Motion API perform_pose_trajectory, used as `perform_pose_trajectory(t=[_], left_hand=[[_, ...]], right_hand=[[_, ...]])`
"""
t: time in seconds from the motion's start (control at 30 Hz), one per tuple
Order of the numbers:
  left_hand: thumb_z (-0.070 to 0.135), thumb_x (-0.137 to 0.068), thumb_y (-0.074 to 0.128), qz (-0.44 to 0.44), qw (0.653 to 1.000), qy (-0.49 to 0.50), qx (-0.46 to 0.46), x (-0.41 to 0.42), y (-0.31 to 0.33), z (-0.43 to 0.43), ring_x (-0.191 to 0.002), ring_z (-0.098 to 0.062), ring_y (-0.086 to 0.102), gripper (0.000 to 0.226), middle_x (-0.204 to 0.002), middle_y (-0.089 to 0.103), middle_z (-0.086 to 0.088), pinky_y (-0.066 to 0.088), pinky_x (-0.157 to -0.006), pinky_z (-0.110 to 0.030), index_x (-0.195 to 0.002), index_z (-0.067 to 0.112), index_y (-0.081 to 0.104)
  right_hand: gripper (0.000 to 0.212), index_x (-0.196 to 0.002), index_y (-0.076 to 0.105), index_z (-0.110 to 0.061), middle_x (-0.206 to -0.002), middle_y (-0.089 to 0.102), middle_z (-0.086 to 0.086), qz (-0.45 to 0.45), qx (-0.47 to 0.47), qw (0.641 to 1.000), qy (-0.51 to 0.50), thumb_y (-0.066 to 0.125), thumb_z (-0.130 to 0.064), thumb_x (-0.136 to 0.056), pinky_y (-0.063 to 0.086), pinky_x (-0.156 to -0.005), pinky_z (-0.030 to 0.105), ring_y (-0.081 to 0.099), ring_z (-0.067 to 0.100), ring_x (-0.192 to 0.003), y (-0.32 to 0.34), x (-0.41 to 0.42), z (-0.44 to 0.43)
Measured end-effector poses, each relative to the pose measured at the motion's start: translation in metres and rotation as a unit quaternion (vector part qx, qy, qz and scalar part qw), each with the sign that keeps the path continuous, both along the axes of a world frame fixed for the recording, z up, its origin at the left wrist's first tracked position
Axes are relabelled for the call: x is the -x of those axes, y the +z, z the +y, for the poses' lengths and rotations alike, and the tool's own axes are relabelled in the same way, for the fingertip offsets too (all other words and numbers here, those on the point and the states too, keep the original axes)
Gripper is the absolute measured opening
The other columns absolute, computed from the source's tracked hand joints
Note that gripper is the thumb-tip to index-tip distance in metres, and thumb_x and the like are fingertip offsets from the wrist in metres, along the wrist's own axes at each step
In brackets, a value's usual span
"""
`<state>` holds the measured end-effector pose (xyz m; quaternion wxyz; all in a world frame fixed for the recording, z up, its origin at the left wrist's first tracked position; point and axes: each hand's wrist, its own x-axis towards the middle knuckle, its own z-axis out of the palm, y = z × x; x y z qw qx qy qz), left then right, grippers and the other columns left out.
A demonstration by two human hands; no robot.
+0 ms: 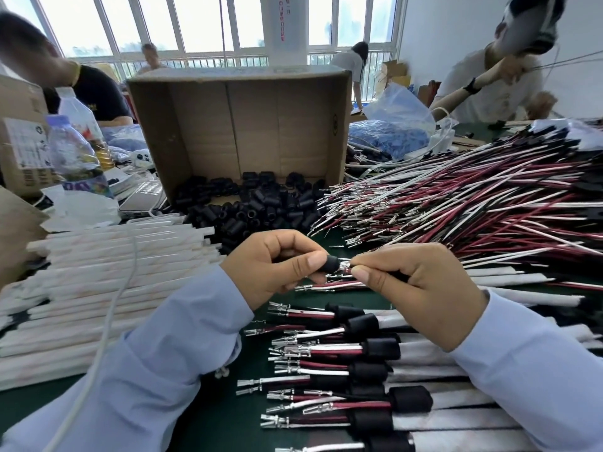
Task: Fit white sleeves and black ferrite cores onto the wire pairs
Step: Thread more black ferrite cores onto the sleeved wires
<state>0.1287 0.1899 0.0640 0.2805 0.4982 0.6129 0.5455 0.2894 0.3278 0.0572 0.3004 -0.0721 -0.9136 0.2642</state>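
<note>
Our left hand [277,265] pinches a short black cylindrical ferrite core [331,264] at the terminals of a red-and-white wire pair [344,268]. Our right hand [421,288] grips that pair above the middle of the green tabletop [228,402]. Several fitted pairs [375,349] lie at its near edge; a large bare-wire heap [456,203] on the right remains.

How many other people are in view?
4: a person in black at far left, one by the windows left of the pillar, one in white right of it, one at far right. Others may be hidden.
</note>
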Motion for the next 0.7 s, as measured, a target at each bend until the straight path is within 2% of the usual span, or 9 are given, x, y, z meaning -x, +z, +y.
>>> perform_pose_trajectory(t=[0.1,0.17,0.2,0.3,0.37,0.47,0.53,0.6,0.7], left_hand=[[0.02,-0.068,0.074,0.045,0.999,-0.012,0.017,-0.005,-0.004,-0.001,-0.066,-0.006,0.063,0.024,-0.074,0.072,0.0,0.047,-0.062,-0.014,-0.089,0.008,0.068],[0.02,-0.069,0.074,0.062,0.998,-0.012,0.003,-0.011,-0.006,0.002,-0.07,-0.008,0.066,0.025,-0.077,0.073,-0.004,0.05,-0.068,-0.017,-0.088,0.005,0.068],[0.024,-0.07,0.073,0.066,0.998,-0.016,-0.006,-0.015,-0.006,0.003,-0.07,-0.01,0.067,0.026,-0.077,0.073,-0.006,0.05,-0.069,-0.018,-0.087,0.005,0.068],[0.041,-0.074,0.075,0.127,0.991,0.004,-0.037,-0.024,-0.005,0.005,-0.057,-0.005,0.061,0.03,-0.062,0.068,0.003,0.045,-0.058,-0.014,-0.077,0.011,0.07],[0.056,-0.071,0.072,0.204,0.976,0.053,-0.051,-0.027,-0.007,0.006,-0.048,-0.004,0.05,0.036,-0.053,0.06,0.008,0.04,-0.049,-0.02,-0.065,0.021,0.068],[0.07,-0.073,0.056,0.3,0.944,0.126,-0.053,-0.029,-0.009,0.01,-0.047,-0.01,0.049,0.046,-0.048,0.053,0.007,0.042,-0.047,-0.029,-0.053,0.028,0.055],[0.063,-0.07,0.067,0.264,0.956,0.115,-0.052,-0.026,-0.008,0.01,-0.052,-0.009,0.053,0.041,-0.054,0.057,0.007,0.045,-0.051,-0.029,-0.059,0.025,0.061],[0.043,-0.064,0.083,0.178,0.98,0.063,-0.061,-0.025,-0.008,0.009,-0.06,-0.011,0.058,0.028,-0.064,0.063,0.003,0.048,-0.057,-0.025,-0.071,0.019,0.069],[0.028,-0.056,0.088,0.132,0.985,0.056,-0.096,-0.027,-0.01,0.011,-0.062,-0.008,0.057,0.026,-0.066,0.062,0.006,0.047,-0.059,-0.02,-0.074,0.022,0.069]], right_hand=[[0.028,-0.084,0.071,-0.022,-0.06,0.06,-0.005,-0.063,-0.051,0.996,-0.022,0.049,-0.04,-0.084,0.047,-0.059,0.037,0.056,0.015,-0.06,0.002,-0.001,-0.007],[0.023,-0.096,0.066,-0.03,-0.06,0.056,-0.01,-0.093,-0.053,0.994,-0.031,0.055,-0.042,-0.08,0.044,-0.058,0.032,0.051,0.01,-0.058,0.002,-0.001,-0.011],[0.031,-0.105,0.06,-0.032,-0.061,0.056,-0.009,-0.108,-0.056,0.992,-0.034,0.059,-0.044,-0.077,0.042,-0.058,0.03,0.05,0.009,-0.057,0.002,0.0,-0.013],[0.048,-0.11,0.049,-0.035,-0.061,0.055,-0.008,-0.12,-0.072,0.989,-0.045,0.053,-0.054,-0.066,0.041,-0.057,0.029,0.051,0.011,-0.057,0.001,0.003,-0.016],[0.05,-0.104,0.049,-0.035,-0.06,0.056,-0.009,-0.115,-0.065,0.99,-0.051,0.053,-0.063,-0.062,0.041,-0.056,0.028,0.052,0.011,-0.057,-0.001,0.005,-0.017],[0.058,-0.097,0.049,-0.034,-0.069,0.062,-0.012,-0.133,-0.089,0.985,-0.065,0.043,-0.074,-0.056,0.045,-0.058,0.027,0.058,0.009,-0.065,-0.008,0.009,-0.018],[0.054,-0.09,0.049,-0.033,-0.065,0.058,-0.011,-0.118,-0.09,0.986,-0.081,0.039,-0.071,-0.054,0.042,-0.055,0.026,0.055,0.01,-0.063,-0.01,0.011,-0.015],[0.054,-0.09,0.052,-0.032,-0.06,0.053,-0.009,-0.107,-0.085,0.986,-0.096,0.036,-0.067,-0.051,0.039,-0.056,0.028,0.052,0.013,-0.062,-0.007,0.012,-0.011],[0.051,-0.09,0.054,-0.031,-0.063,0.055,-0.008,-0.111,-0.089,0.986,-0.091,0.041,-0.061,-0.052,0.042,-0.058,0.029,0.051,0.015,-0.063,-0.003,0.013,-0.009]])
